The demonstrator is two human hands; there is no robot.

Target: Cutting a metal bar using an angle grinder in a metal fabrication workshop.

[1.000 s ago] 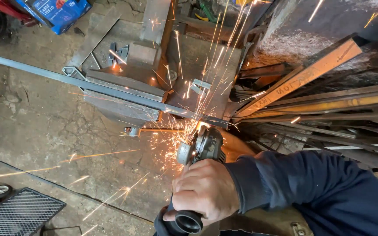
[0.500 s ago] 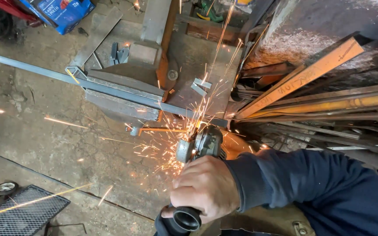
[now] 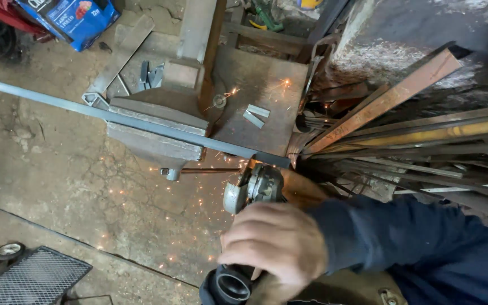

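Head view: right hand (image 3: 275,245) fingers wrapped tight around grinder (image 3: 249,226), its head at the bar (image 3: 142,125) in the vise (image 3: 159,127); sparks flying. Left hand unseen.

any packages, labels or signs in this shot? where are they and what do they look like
Blue carton: lies on the concrete floor at the top left corner, beside a red thing; box-shaped, blue with a red fruit picture and white print, partly cut off by the picture's edge.
No signs or screens show.
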